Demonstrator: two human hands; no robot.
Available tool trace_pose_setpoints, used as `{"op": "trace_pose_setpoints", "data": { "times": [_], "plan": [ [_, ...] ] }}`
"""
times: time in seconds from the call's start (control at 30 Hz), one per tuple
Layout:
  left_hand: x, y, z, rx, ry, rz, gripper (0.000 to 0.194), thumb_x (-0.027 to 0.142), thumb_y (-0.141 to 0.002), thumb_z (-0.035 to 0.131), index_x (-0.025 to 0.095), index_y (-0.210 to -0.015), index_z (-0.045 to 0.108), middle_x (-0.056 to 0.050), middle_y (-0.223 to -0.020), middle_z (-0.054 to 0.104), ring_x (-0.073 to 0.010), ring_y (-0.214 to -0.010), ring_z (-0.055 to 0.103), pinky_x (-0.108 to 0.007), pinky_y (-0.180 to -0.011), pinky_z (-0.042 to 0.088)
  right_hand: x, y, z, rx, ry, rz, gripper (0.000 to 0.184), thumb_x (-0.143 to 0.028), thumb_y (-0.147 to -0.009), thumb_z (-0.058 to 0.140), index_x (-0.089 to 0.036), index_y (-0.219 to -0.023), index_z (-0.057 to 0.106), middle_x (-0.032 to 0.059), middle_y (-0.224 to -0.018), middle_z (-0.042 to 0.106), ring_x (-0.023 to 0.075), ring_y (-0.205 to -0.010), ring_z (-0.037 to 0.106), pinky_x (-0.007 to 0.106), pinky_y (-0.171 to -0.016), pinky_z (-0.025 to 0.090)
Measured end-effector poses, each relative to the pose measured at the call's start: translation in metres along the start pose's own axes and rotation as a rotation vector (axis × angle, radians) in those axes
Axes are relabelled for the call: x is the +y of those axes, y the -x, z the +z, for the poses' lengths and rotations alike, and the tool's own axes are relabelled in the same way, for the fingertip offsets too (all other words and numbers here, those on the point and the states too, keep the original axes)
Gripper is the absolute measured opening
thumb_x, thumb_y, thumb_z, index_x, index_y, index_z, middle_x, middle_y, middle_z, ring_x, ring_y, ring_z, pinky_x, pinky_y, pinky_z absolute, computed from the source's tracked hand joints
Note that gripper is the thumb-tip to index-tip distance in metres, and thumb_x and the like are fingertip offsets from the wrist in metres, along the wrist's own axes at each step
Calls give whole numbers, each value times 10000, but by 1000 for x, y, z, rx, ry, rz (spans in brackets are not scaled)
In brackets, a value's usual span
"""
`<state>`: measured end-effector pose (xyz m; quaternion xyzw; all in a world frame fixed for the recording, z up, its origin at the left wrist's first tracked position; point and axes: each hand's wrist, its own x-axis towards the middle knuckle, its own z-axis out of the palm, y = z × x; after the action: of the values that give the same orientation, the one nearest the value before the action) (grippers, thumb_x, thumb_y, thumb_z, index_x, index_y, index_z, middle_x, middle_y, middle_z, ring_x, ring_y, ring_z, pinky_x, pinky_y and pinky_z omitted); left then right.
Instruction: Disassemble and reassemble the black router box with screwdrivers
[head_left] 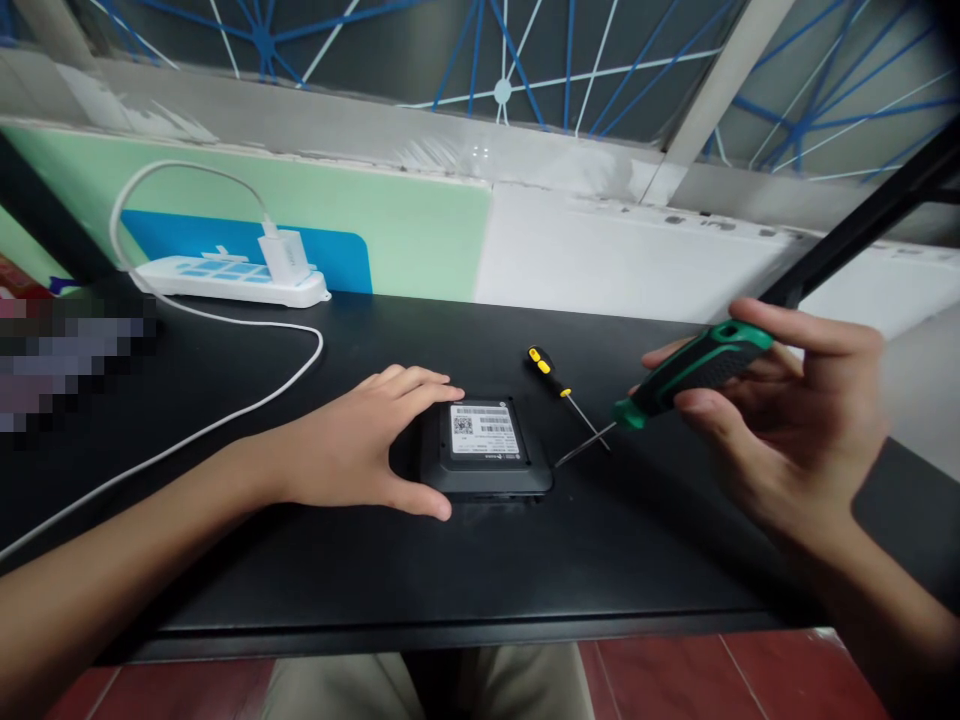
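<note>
A flat black electronic box (435,472) lies on the dark desk, its white printed label with a QR code facing up. My left hand (375,435) grips the box's left side, with the thumb at the near edge and the fingers at the far edge. In my right hand (787,430) is a green and black screwdriver (694,372), held by its handle and tilted down to the left. Its tip is close to the box's right edge; whether they touch I cannot tell. Behind the shaft lies a second screwdriver (541,367), black and yellow.
At the back left, a white power strip (225,280) carries a plugged-in white charger (283,256). Its white cable (262,405) loops across the left of the desk (360,580). A black frame bar (862,220) slants at the right, and a wall stands behind.
</note>
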<state>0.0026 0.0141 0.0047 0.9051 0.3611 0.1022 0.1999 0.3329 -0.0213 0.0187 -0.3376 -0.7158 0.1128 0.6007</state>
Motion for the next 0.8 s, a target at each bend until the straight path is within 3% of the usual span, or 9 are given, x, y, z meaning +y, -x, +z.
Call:
{"op": "trace_pose_setpoints", "data": {
  "times": [0.3, 0.53, 0.67, 0.8],
  "plan": [
    [-3, 1, -1, -7, 27, 5, 953, 733, -783, 752, 289, -1541, 384, -130, -1657, 353, -377, -1531, 308, -604, -1220, 328, 9, 30, -18, 105, -1, 257, 418, -216, -734, 845, -351, -1082, 655, 5, -898, 813, 200, -718, 771, 321, -587, 676],
    [0, 1, -1, -1, 17, 7, 931, 728, -803, 734, 266, -1535, 391, -149, -1646, 363, -384, -1523, 317, -613, -1223, 318, 0, 33, -11, 204, 64, 146, 434, -248, -774, 819, -428, -1151, 702, 8, -865, 761, 236, -757, 759, 411, -589, 631],
    [1, 0, 0, -3, 2, 2, 928, 703, -805, 738, 259, -1539, 383, -153, -1644, 362, -388, -1518, 327, -622, -1222, 318, -3, 26, 0, 287, 136, 39, 415, -345, -828, 770, -510, -1203, 700, 26, -897, 674, 261, -796, 743, 497, -647, 614],
    [2, 0, 1, 10, -8, 7, 926, 668, -783, 762, 253, -1526, 396, -156, -1636, 374, -393, -1507, 340, -625, -1220, 321, 6, 6, 4, 438, 124, -47, 400, -503, -840, 737, -524, -1234, 675, 23, -834, 663, 227, -667, 683, 503, -659, 600]
  ]
}}
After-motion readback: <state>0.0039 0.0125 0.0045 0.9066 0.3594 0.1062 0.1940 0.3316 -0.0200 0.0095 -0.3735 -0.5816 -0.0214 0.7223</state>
